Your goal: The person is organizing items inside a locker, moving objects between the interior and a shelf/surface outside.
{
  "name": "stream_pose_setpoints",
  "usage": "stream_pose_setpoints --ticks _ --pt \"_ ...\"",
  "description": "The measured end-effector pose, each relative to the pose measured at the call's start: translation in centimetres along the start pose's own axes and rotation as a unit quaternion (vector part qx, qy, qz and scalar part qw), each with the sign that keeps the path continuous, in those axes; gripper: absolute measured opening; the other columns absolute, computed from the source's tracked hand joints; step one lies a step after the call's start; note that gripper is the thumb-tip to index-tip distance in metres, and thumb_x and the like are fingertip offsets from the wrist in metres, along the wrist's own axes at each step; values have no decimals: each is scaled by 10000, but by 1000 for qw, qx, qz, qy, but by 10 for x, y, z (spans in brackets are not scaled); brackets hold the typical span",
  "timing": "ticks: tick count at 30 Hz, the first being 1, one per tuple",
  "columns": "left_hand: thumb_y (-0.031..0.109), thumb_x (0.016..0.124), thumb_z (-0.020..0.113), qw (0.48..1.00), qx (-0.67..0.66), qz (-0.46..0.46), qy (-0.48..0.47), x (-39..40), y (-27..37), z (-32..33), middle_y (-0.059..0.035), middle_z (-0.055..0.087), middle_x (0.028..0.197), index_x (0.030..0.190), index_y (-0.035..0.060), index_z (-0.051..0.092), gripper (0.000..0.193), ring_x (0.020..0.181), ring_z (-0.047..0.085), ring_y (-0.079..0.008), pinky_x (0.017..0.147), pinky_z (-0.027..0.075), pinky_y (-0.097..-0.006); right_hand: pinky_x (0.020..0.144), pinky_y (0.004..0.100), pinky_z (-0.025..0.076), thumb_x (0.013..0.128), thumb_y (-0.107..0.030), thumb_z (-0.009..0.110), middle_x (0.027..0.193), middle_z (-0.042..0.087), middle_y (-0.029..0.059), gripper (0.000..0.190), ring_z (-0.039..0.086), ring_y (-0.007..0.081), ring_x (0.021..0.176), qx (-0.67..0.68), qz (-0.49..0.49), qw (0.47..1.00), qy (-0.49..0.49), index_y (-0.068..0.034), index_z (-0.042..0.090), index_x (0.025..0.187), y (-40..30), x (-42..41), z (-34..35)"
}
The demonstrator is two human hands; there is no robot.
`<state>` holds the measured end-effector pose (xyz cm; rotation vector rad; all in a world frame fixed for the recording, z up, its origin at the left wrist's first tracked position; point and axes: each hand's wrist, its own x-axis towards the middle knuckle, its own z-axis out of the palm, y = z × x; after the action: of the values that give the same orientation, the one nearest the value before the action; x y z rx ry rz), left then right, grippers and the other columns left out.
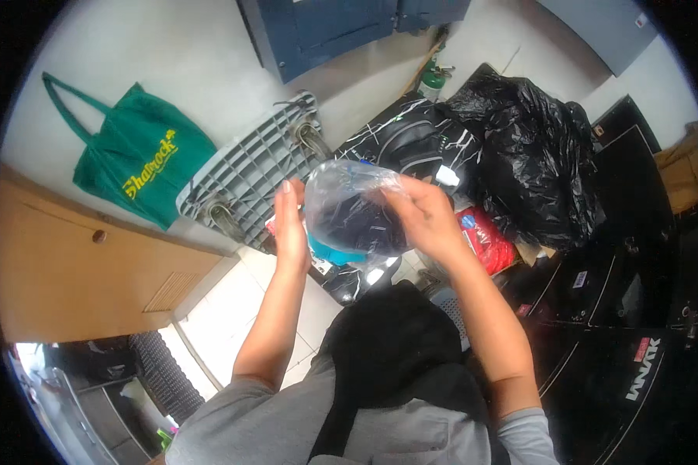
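Observation:
A clear plastic bag [349, 197] hangs in front of my chest, puffed out and rounded. My right hand [424, 218] pinches its upper right side between thumb and fingers. On the other side, my left hand [291, 229] stands upright with fingers extended and palm towards the bag, gripping nothing that I can see. Whether it touches the plastic is unclear. Dark shapes show through the bag; I cannot tell if they lie inside or behind it. Below it, a teal item [334, 253] rests on a black marble-patterned table [358, 136], partly covered by the bag.
A black backpack [410, 148] lies on the table. Beyond it are a large black garbage bag [535, 157] and a red package [488, 244]. At left, a grey platform trolley [250, 168] leans near a green tote bag [145, 154]. Black cases [611, 290] stand at right.

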<state>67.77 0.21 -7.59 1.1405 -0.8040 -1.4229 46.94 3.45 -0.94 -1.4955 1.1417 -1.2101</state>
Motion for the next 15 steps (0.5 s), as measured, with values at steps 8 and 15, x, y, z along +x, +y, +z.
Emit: stream_pose_setpoints --ticks 8,15 --pt "127 918 663 940 299 65 -152 -28 53 2 -13 686 866 1008 21 690 142 772 589 -71 689 470 -243 799 308 514 964 -141 586 893 691 113 188 667 208 846 -161 13 983 -84 4 685 1030 -3 -4 -11" --pt "204 952 668 950 278 17 -142 -39 4 6 53 600 711 828 16 713 229 656 495 -31 579 396 -222 898 353 504 913 -24 559 1118 668 151 230 650 302 1017 -78 -132 985 -77 -24 670 1114 16 -41 15"
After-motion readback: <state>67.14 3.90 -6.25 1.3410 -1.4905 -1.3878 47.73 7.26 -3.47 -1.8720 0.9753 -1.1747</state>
